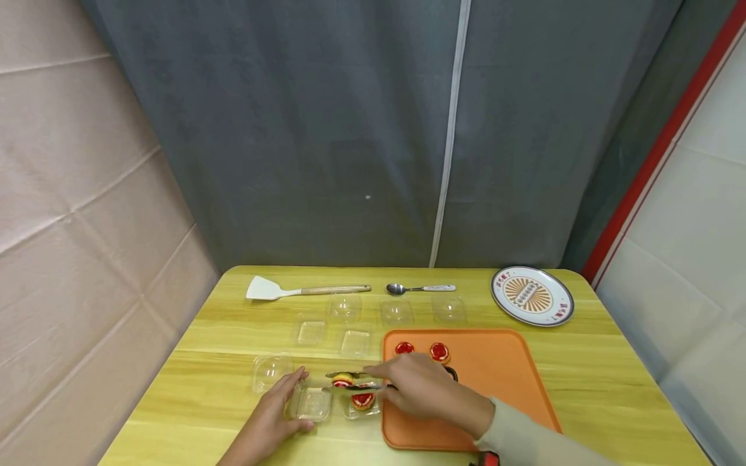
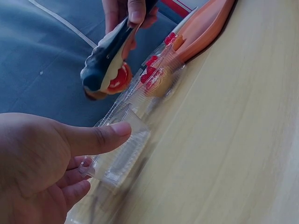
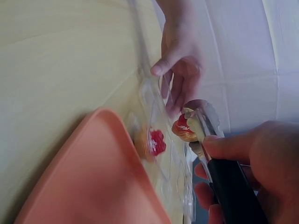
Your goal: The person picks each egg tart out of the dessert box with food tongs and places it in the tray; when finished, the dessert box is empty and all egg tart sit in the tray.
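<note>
My right hand [image 1: 421, 383] grips metal tongs [image 3: 205, 122] by their black handle. Between the tong tips is a small red-topped tart [image 3: 185, 129], tilted on its side, held above the table near a clear plastic box [image 1: 313, 405]. That box stands in front of my left hand [image 1: 270, 414], which holds its left side between thumb and fingers. Just right of it, a second clear box holds another red-topped tart [image 1: 362, 401]. Two more tarts [image 1: 440, 352] lie on the orange tray [image 1: 484, 362], partly behind my right hand in the head view.
Several clear containers and lids [image 1: 355, 342] stand behind the hands; a domed lid [image 1: 271, 372] lies left. Along the back are a white spatula [image 1: 268, 288] with a wooden handle, a spoon [image 1: 396, 288] and a round patterned plate [image 1: 531, 296]. A grey curtain [image 1: 326, 142] hangs behind the table.
</note>
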Demonstrator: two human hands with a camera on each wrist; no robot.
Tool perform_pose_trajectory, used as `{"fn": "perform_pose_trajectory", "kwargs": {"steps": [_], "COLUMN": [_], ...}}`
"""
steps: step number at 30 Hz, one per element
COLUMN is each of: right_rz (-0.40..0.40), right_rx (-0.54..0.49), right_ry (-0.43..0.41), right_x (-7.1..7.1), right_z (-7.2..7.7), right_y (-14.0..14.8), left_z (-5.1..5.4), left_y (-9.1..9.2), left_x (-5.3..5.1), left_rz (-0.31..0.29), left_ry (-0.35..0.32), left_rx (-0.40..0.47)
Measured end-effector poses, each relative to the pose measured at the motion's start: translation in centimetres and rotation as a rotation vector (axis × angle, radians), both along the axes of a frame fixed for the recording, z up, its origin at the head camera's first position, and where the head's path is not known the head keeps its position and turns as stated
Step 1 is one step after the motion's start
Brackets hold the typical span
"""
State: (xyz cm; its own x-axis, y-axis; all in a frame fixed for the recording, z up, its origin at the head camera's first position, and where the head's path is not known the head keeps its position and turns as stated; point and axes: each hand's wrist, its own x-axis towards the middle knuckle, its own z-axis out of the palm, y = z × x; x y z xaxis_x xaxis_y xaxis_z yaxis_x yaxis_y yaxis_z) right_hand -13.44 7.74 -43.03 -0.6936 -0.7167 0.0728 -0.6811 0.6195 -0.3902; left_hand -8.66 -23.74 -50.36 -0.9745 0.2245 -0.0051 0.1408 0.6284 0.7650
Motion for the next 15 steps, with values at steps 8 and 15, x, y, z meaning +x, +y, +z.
{"fn": "perform_pose_trajectory", "kwargs": {"steps": [8, 15], "right_rz": [-0.044, -0.115], "right_rx": [-0.051, -0.064], "right_ry": [0.017, 0.028], "right_x": [0.3, 1.1], "right_z": [-0.7, -1.1], "right_y": [3.5, 6.4], "left_z": [0.0, 0.1], "left_y": [0.1, 0.3], "left_x": [0.0, 0.0], "left_rz": [0.007, 0.014], "left_ry": [0.006, -0.001], "left_rx": [-0.025, -0.045]}}
